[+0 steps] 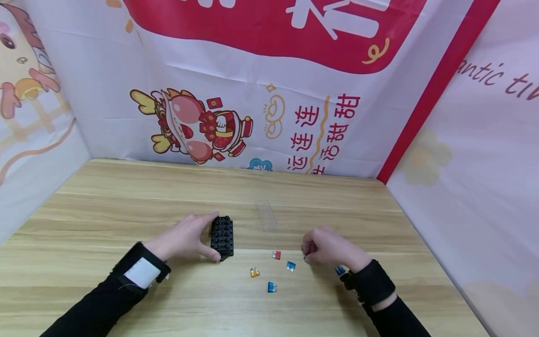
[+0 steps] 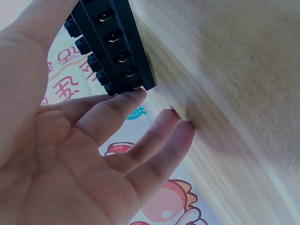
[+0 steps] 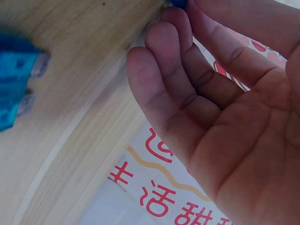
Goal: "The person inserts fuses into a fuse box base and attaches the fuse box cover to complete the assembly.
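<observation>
On the wooden table my left hand (image 1: 185, 238) holds a black fuse block (image 1: 222, 236) by its two ends, thumb at the near end and index fingertip at the far end. The left wrist view shows a row of metal-lined slots in the block (image 2: 114, 37), and other fingertips resting on the table. To the right, my right hand (image 1: 332, 246) pinches a small blue blade fuse (image 3: 178, 3) close to the tabletop, mostly hidden by the fingers. Another blue blade fuse (image 1: 340, 270) lies by the right wrist, large in the right wrist view.
Between the hands lie a red blade fuse (image 1: 276, 255), an orange one (image 1: 254, 272), and two blue ones, a farther blue fuse (image 1: 291, 266) and a nearer blue fuse (image 1: 272, 287). A clear plastic cover (image 1: 266, 215) lies behind them. Printed cloth (image 1: 236, 61) hangs around the table.
</observation>
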Demonstrator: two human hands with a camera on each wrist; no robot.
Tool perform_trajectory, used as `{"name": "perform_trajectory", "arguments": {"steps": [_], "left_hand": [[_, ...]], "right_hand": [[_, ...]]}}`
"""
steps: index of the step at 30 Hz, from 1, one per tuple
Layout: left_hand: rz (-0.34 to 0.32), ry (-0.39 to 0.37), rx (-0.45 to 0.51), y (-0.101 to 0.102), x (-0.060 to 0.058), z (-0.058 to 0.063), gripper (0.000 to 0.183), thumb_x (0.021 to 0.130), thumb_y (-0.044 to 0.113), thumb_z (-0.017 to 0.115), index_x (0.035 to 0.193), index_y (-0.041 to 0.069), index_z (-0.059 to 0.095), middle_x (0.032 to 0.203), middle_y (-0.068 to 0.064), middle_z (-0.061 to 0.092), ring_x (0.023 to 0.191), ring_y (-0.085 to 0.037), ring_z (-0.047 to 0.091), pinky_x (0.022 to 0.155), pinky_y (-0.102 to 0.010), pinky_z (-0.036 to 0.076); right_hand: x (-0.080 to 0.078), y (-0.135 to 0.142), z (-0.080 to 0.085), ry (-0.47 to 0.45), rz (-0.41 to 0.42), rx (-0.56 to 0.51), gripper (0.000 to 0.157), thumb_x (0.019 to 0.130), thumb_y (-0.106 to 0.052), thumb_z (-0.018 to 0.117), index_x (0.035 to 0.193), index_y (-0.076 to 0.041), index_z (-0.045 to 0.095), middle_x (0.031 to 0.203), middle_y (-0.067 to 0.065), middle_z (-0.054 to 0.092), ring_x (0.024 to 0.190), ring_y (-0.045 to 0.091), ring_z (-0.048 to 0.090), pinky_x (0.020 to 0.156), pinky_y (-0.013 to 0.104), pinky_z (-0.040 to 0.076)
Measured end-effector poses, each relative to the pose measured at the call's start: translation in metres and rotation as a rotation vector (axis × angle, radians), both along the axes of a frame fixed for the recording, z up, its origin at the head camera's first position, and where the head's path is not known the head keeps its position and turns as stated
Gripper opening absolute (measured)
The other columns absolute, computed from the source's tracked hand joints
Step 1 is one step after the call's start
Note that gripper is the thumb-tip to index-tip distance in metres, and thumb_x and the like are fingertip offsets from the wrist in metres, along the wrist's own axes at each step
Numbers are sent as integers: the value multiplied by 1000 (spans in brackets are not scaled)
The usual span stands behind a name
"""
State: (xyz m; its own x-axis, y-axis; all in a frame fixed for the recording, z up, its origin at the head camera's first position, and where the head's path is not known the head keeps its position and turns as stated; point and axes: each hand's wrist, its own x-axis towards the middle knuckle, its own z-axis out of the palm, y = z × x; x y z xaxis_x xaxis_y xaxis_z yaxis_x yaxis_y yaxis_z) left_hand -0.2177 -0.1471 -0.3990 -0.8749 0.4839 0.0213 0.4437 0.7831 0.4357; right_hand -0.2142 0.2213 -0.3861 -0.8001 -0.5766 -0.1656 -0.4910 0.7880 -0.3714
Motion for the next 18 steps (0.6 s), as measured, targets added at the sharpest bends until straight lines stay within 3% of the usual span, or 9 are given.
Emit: {"name": "perform_trajectory", "arguments": {"steps": [18], "left_hand": [[-11, -4, 14, -1, -1, -1, 111, 61, 57, 80, 142, -6, 37, 134, -23, 48, 121, -35, 46, 99, -46, 36]], "right_hand": [[0, -1, -2, 27, 30, 9, 13, 81, -12, 75, 79, -17, 63, 72, -4, 55, 66, 11, 49, 58, 26, 42]]}}
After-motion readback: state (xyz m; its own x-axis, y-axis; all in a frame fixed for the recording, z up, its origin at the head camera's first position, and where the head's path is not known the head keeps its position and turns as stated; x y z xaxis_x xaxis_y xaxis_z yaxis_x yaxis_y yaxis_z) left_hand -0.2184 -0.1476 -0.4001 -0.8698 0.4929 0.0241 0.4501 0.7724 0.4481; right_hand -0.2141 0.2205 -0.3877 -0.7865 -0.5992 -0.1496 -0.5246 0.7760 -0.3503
